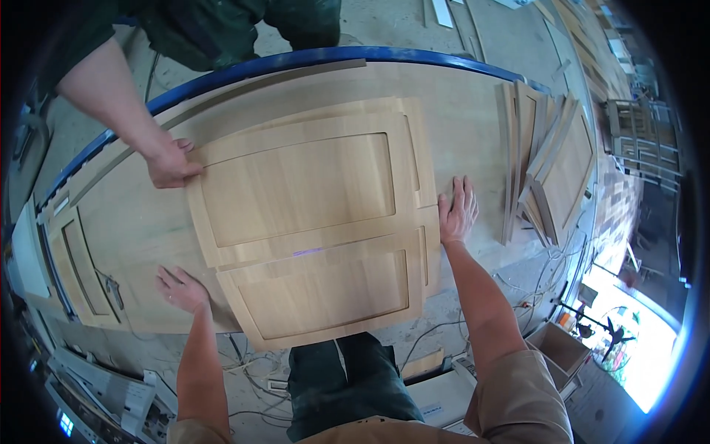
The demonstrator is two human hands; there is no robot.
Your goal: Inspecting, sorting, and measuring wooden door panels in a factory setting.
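Note:
Two framed wooden cabinet door panels, a far panel (296, 189) and a near panel (325, 296), lie side by side on top of other similar panels on the workbench. A purple mark crosses the near panel's far edge. My right hand (458, 211) rests at the right edge of the stack, fingers stretched out, its thumb side against the wood. My left hand (183, 288) is open over the bench top, a little left of the near panel and apart from it. A co-worker's hand (171, 163) grips the far panel's left edge.
More panels lean together in a stack (558, 163) at the bench's right end. One panel (81, 266) with a small dark tool lies at the left end. A blue rail (325, 55) edges the far side. Cables (436, 325) trail over the floor near an open box (558, 348).

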